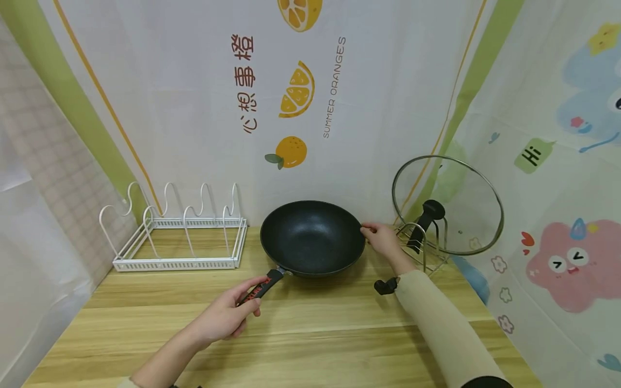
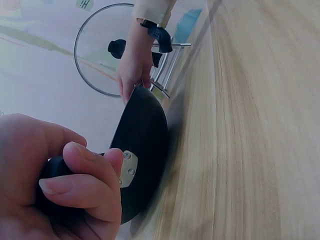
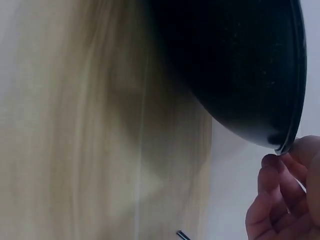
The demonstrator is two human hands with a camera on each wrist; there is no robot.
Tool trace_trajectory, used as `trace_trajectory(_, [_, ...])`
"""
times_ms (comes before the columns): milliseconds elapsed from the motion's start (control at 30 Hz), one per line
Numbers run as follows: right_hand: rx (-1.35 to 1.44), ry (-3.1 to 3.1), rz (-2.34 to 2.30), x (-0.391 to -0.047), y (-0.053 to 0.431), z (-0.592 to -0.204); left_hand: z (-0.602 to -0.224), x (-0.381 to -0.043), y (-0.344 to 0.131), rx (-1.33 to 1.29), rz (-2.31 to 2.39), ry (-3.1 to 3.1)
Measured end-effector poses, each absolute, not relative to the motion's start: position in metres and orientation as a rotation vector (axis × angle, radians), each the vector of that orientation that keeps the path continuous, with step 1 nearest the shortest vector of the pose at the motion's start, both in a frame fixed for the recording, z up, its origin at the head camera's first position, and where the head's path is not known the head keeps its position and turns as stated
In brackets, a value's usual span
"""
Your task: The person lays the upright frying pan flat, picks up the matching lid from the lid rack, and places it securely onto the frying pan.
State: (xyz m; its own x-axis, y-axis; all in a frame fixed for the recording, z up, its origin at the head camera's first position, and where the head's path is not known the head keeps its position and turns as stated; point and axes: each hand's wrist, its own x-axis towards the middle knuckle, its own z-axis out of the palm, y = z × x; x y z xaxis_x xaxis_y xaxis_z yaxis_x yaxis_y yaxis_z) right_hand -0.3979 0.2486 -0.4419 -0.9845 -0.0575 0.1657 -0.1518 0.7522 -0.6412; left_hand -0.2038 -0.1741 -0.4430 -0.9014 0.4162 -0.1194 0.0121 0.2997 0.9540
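A black wok [image 1: 310, 237] faces up in the middle of the head view, close over the wooden table. My left hand [image 1: 220, 315] holds its black handle [image 1: 262, 288], which has red lettering. In the left wrist view the fingers [image 2: 82, 192] curl round that handle, beside the riveted metal bracket [image 2: 128, 169]. My right hand [image 1: 385, 242] pinches the wok's right rim between thumb and fingertips. The right wrist view shows the same pinch at the edge of the wok [image 3: 240, 65], whose dark underside curves down toward the tabletop.
On the left stands a white rack [image 1: 179, 264] with several tall curved dividers. At the right a glass lid [image 1: 466, 215] with a black knob leans upright in a metal wire stand [image 1: 424, 253], close by my right hand. Printed curtains [image 1: 194, 134] hang behind the table [image 1: 310, 345].
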Motion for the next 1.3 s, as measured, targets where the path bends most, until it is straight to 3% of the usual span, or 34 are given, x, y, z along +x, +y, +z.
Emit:
trace_trajectory(467, [0.162,-2.775,1.130,-0.410,0.247,-0.441,-0.443,-0.203,-0.175,0.388,1.663,2.200])
trace_trajectory(1300, [0.072,-2.688,1.224,-0.404,0.245,-0.454,-0.445,-0.215,-0.188,0.416,1.611,2.230])
